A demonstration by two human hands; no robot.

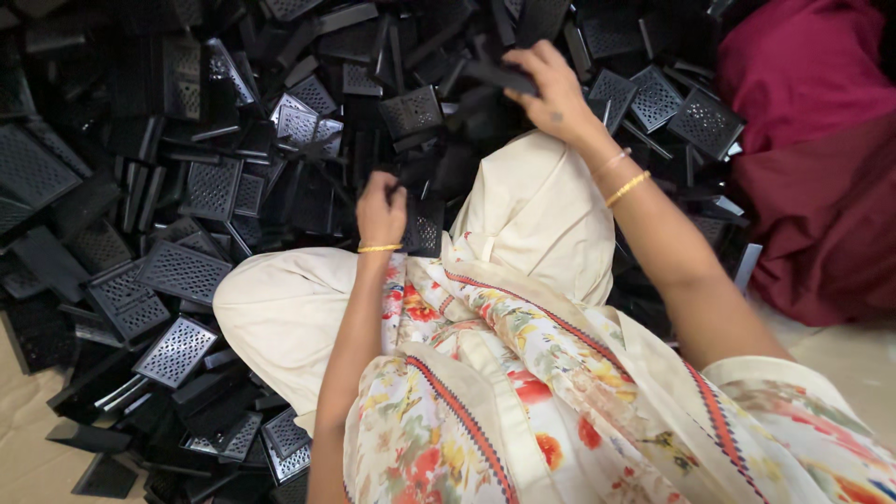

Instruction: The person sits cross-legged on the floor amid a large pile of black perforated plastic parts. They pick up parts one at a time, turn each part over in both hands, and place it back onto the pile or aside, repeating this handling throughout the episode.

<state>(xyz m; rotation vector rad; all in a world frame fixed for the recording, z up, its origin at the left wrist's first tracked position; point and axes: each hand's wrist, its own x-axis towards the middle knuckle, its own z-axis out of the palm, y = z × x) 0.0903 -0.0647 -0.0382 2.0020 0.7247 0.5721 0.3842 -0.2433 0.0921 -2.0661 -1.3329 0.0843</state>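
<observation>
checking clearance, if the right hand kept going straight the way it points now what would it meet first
Probably more of the black perforated parts heaped just beyond the right hand, whose fingers grip a black strip piece; depth is unclear.

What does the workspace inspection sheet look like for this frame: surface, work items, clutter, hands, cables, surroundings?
Surface: tan floor, mostly buried under parts.
Work items: black perforated plastic part at the left hand; black flat piece in the right hand.
Clutter: large heap of black perforated parts around the knees.
Hands: left hand closed on its part; right hand pinching the flat piece above the heap.
Cables: nothing seen.
Surroundings: maroon cloth at the right; the person's cream and floral clothing.
</observation>
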